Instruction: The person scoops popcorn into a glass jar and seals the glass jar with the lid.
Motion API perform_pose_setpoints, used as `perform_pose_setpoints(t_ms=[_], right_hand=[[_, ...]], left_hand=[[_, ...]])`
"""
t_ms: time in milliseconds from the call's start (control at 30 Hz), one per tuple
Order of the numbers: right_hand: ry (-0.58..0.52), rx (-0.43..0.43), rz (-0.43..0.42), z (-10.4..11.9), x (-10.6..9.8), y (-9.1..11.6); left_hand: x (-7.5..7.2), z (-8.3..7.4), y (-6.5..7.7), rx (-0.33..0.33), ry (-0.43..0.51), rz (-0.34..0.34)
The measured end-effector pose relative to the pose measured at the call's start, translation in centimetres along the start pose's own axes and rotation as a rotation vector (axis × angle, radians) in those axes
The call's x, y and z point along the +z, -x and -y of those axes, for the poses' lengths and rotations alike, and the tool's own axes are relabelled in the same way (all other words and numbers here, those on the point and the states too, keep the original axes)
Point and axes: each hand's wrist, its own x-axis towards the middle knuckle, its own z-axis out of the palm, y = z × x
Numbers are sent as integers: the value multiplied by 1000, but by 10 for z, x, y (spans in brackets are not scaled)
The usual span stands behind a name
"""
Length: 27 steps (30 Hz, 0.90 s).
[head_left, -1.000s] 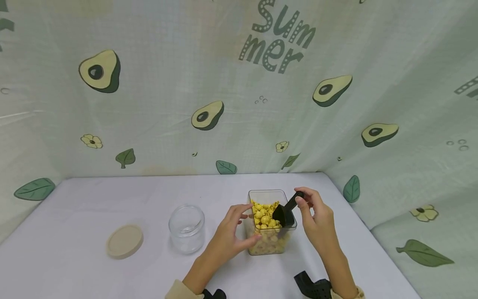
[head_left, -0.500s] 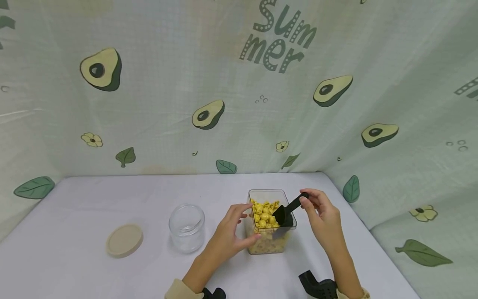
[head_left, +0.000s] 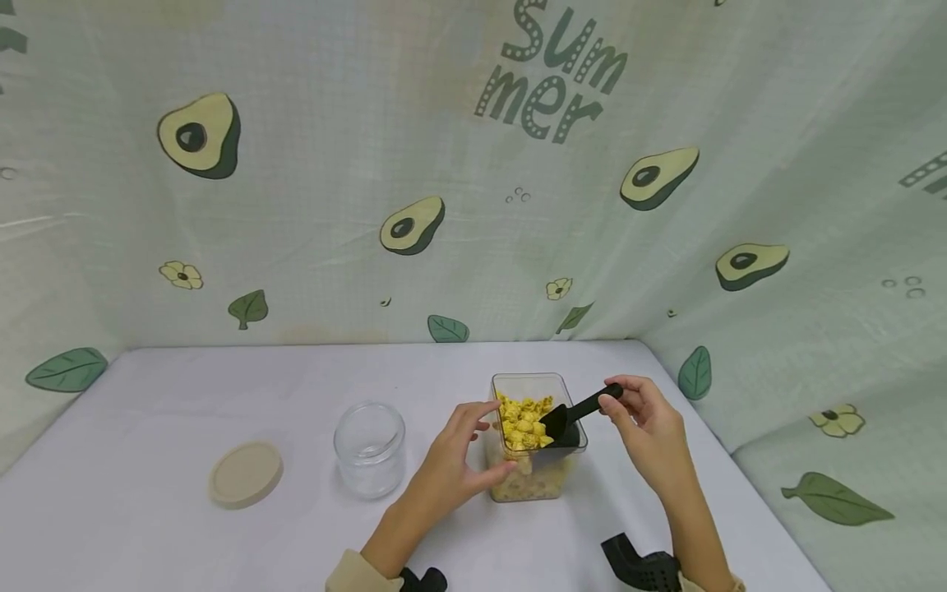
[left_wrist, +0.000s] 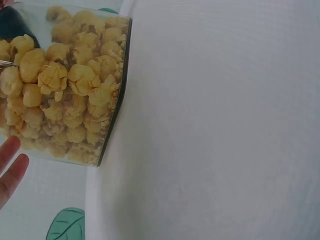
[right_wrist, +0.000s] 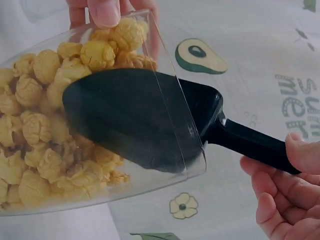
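A clear square-topped container (head_left: 527, 485) of yellow popcorn (head_left: 521, 415) stands upright on the table. My left hand (head_left: 451, 460) holds its left side, thumb at the front wall and fingers toward the back; two fingertips (left_wrist: 15, 170) show beside it in the left wrist view. My right hand (head_left: 651, 432) pinches the handle end of a black scoop (head_left: 564, 418) between thumb and fingers. The scoop's blade (right_wrist: 130, 117) lies inside the container against the popcorn, seen through the clear wall. Its handle (right_wrist: 250, 142) leans out over the right rim.
Left of the container stands a clear round jar (head_left: 369, 452) with no lid on it. A beige round lid (head_left: 246, 475) lies farther left on the white table (head_left: 148, 427). A printed curtain (head_left: 311, 164) hangs behind and to the right.
My right hand has moved right and slightly toward me, lowering the scoop's handle to a flatter tilt. Popcorn beside the blade has shifted. The left hand and container stay put.
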Motion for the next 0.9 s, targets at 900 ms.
perform_pose_setpoints(t_ms=[900], right_hand=[[-348, 79, 27, -18, -16, -3]], left_hand=[[1, 0, -1, 16, 34, -16]])
